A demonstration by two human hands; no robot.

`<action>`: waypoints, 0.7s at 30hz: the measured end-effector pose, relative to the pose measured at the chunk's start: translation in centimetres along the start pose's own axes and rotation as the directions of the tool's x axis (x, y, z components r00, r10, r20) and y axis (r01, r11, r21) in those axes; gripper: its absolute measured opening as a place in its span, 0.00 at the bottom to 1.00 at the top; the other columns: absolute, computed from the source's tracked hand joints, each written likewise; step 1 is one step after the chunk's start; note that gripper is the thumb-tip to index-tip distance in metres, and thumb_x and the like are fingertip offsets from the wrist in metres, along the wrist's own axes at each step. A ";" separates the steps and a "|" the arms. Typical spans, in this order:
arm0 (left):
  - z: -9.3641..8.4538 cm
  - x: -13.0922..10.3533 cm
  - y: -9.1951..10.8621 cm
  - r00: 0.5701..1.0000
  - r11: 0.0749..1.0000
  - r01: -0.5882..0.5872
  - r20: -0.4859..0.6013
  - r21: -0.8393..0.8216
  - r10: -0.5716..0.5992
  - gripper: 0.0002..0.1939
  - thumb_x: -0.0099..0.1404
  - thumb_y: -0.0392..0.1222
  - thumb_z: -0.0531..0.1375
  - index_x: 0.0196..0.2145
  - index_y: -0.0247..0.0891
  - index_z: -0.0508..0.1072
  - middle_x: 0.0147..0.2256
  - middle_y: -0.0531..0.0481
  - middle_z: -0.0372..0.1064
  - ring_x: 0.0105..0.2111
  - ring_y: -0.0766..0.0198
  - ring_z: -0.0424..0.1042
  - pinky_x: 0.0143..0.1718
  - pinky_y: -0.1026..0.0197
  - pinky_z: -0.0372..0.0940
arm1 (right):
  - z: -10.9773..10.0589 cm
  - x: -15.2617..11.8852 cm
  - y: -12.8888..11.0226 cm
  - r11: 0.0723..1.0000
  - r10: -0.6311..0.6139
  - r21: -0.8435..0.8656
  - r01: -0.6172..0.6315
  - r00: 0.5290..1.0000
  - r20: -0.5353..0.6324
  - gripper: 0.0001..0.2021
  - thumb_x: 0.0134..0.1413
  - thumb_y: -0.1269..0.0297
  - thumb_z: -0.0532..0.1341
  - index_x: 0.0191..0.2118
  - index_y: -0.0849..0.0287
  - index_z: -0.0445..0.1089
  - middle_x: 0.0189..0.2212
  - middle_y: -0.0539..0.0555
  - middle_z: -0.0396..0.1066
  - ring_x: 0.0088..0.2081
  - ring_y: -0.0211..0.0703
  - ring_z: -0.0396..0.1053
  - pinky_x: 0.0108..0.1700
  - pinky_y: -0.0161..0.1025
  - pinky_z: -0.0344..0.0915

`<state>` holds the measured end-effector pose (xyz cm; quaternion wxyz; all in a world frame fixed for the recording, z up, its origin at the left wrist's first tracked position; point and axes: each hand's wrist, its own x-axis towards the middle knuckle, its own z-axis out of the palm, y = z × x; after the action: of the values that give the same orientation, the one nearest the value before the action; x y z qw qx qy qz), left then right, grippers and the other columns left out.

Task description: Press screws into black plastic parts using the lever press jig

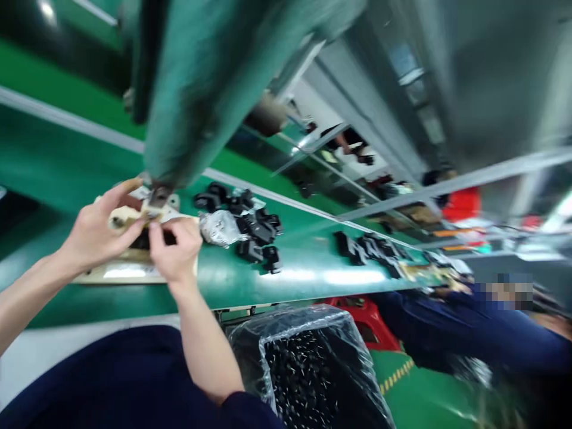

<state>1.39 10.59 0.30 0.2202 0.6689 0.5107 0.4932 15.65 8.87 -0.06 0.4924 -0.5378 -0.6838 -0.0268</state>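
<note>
Both hands meet at a cream-coloured fixture on the green bench, right under the head of a large green machine. My left hand comes in from the left, its index finger curved over the fixture and its thumb pressed toward a small part at the centre. From the right, my right hand is closed in a pinch against that same spot. The small part between the fingertips is too hidden to name. Just right of my right hand lies a crumpled silvery plastic bag.
Several black plastic parts lie beside the bag, with another row of black parts farther right. Below the bench edge stands a plastic-lined bin of small dark pieces. A co-worker sits at right, near a red stool.
</note>
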 end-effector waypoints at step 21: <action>1.5 0.3 -1.2 0.989 0.989 -0.145 0.018 0.020 0.145 0.37 0.60 0.44 0.56 0.65 0.44 0.46 0.52 0.41 0.70 0.53 0.46 0.71 0.51 0.44 0.70 | -13.7 17.6 0.0 0.954 -0.294 0.006 0.301 0.935 -0.199 0.13 0.55 0.60 0.62 0.21 0.53 0.65 0.18 0.49 0.67 0.22 0.39 0.67 0.25 0.37 0.66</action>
<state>2.17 11.61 -1.22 0.1807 0.7107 0.4641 0.4968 25.64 13.61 19.35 0.5573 -0.4139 -0.7059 -0.1412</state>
